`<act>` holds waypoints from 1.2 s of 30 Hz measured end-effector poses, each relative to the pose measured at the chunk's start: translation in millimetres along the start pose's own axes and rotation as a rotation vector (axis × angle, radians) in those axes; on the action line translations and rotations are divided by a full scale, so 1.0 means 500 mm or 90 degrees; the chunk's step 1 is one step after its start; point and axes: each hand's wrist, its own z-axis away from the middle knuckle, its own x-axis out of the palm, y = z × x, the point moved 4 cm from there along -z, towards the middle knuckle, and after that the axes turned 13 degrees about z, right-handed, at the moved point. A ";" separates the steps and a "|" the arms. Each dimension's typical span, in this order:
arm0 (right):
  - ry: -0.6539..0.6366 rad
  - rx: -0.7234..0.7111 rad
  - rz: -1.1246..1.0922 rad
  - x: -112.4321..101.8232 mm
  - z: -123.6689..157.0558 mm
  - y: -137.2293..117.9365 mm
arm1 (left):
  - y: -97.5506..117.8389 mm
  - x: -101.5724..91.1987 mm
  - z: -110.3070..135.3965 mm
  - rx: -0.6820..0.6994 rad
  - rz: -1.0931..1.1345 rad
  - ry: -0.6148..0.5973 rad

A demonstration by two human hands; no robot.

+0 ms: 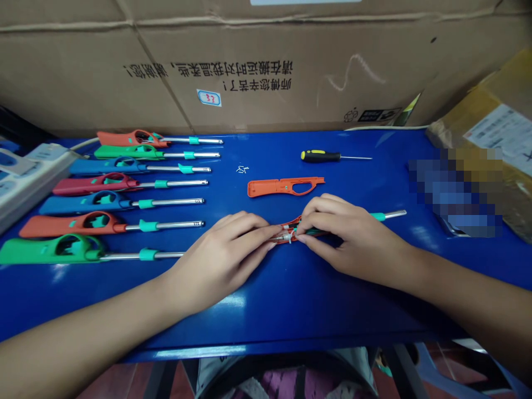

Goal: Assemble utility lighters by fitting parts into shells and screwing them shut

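Seven lighters (103, 183) lie leftward; left hand (224, 255) and right hand (349, 233) pinch an opened lighter (291, 231), orange shell (285, 187) beyond

Bright even light, glare streaks on the blue table (291, 288), edges bowed, pixelated patch right.

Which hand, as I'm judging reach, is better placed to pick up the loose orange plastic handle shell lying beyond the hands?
Probably the right hand: its knuckles sit right beside the orange plastic handle shell, while the left hand lies farther off, fingertips on the opened red lighter.
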 end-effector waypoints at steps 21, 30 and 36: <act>-0.001 -0.029 0.009 0.000 -0.001 -0.003 | 0.001 -0.001 0.004 -0.014 -0.020 -0.017; 0.004 -0.043 0.013 0.001 -0.003 -0.005 | -0.001 0.000 0.003 -0.009 -0.020 -0.012; 0.001 -0.049 0.006 0.000 -0.003 -0.005 | 0.004 0.000 -0.001 0.006 -0.001 0.002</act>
